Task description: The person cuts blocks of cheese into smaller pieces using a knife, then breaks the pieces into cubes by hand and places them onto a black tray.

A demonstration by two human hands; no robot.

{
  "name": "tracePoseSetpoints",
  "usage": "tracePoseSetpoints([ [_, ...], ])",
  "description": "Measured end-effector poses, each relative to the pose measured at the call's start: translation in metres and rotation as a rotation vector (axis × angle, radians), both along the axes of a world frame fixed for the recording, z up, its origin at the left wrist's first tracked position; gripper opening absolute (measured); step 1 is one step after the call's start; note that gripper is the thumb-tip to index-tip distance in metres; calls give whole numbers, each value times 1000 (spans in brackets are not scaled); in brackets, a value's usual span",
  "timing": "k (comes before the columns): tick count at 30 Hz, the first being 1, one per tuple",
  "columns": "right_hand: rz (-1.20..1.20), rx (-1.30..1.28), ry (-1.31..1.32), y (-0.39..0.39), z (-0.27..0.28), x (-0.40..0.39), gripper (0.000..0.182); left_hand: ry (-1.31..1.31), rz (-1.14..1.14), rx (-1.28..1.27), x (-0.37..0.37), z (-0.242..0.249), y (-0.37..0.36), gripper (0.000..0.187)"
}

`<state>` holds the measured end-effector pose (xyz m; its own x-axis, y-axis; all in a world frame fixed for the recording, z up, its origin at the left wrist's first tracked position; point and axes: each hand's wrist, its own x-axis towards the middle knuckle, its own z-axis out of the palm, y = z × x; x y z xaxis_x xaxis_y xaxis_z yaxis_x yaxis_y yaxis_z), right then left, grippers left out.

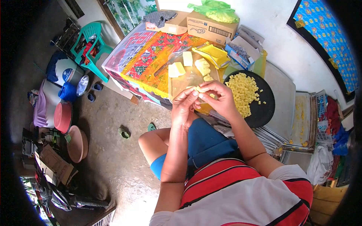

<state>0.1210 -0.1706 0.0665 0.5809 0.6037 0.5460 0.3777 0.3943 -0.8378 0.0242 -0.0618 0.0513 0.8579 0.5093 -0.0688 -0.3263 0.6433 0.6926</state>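
My left hand (184, 108) and my right hand (220, 98) meet over my lap at the table's edge. Both are closed, with thumbs and fingertips pinching a small pale-yellow piece (198, 89) that my fingers mostly cover. Just beyond them lies a clear board or tray (175, 83) bearing larger pale-yellow blocks (176, 69) and a lumpy yellow chunk (202, 66). To the right of my right hand, many small yellow cubes (241, 90) are heaped on a round black tray (266, 109). The cubes' exact kind cannot be told.
A yellow plastic basket (213, 54) and a blue box (241, 52) sit behind the board. Cardboard boxes (211, 28) stand at the back of the cloth-covered table (151, 52). Stacked metal trays (271, 139) are at right. A green chair (90, 47) and basins (78, 145) are at left.
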Motion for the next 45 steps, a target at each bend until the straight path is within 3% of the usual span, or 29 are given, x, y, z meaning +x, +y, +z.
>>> tracePoseSetpoints([
  [7, 105, -37, 273, -2, -2, 0, 18, 36, 82, 164, 1, 4, 0, 21],
  [15, 177, -89, 368, -5, -1, 4, 18, 55, 33, 213, 4, 2, 2, 17],
  [22, 275, -168, 614, -9, 13, 3, 20, -7, -58, 33, 6, -10, 2, 15],
  [27, 336, -38, 921, -7, 6, 9, 26, -14, -110, -211, 7, -3, -2, 14],
  [31, 298, -9, 1027, -6, 3, 11, 26, -17, -178, -256, 10, -20, 0, 15],
  [34, 196, -243, 406, -9, 8, 5, 29, 6, -202, -255, 9, -23, 0, 17],
  [45, -57, -237, 122, -6, -3, 5, 22, 13, -221, -278, 7, -13, -5, 20],
])
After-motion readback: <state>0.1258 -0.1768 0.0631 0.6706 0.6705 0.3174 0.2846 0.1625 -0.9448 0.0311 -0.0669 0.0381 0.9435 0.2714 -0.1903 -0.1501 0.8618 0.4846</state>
